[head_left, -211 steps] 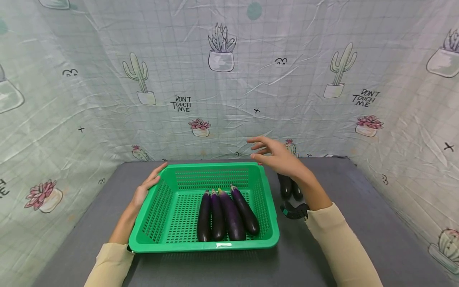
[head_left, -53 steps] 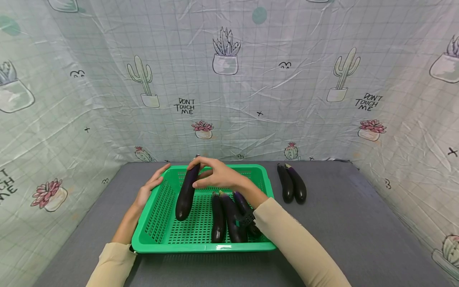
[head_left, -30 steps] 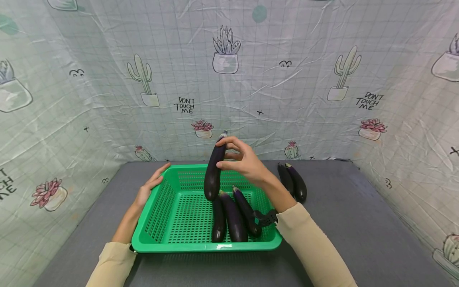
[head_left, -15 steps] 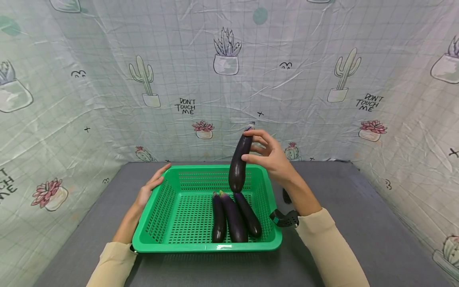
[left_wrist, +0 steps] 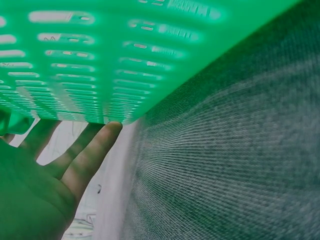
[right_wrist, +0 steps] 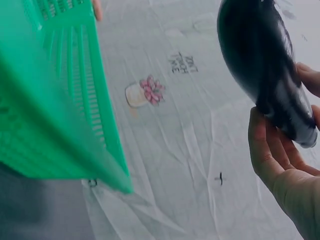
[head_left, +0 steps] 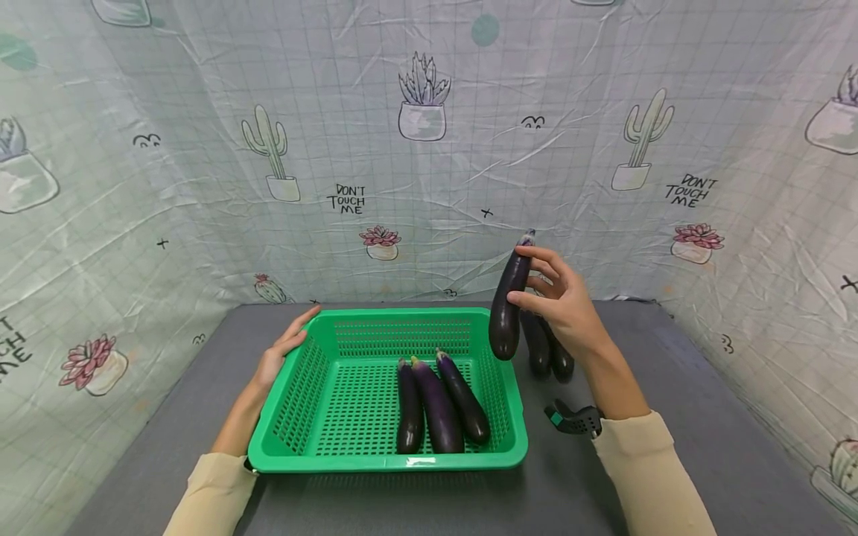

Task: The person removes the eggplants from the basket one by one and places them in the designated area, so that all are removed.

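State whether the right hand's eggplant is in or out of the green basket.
Out. The right hand holds the eggplant aloft; the right wrist view shows it apart from the green basket.

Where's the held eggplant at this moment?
In the head view, the held eggplant is right of centre, in the right hand, near the back right corner of the basket, left of the two eggplants on the table.
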Motion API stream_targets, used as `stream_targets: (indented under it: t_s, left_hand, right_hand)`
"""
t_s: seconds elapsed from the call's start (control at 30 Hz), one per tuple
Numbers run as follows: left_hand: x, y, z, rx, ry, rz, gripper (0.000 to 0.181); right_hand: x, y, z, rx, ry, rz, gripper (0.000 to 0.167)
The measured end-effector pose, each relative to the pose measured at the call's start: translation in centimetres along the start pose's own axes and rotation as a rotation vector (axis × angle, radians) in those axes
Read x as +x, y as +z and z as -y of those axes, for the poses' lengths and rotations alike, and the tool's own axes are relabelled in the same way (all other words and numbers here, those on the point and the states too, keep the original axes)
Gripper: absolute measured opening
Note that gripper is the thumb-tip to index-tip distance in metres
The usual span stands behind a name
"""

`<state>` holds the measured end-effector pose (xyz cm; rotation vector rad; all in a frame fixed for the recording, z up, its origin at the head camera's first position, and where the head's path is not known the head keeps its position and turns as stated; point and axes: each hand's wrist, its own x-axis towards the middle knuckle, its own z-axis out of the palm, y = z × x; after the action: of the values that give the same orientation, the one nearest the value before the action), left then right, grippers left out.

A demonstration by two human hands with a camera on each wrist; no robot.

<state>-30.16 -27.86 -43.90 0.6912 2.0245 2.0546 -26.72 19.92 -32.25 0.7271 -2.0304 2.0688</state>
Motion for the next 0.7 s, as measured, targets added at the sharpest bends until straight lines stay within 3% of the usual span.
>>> stream_targets:
  t_s: [0.43,0.7]
  left_hand:
    - [-0.2,-0.2,0.3,-0.054,0.018,0.020,0.057]
    - [-0.2,-0.1,0.1,-0.022,0.014,0.014,0.057]
  right_hand:
    - [-1.5,-3.0,-1.1,0.042,-0.022,-0.028,0.064]
    - [-2.0,-4.6,-1.5,0.011,-0.006,-0.058,0.064]
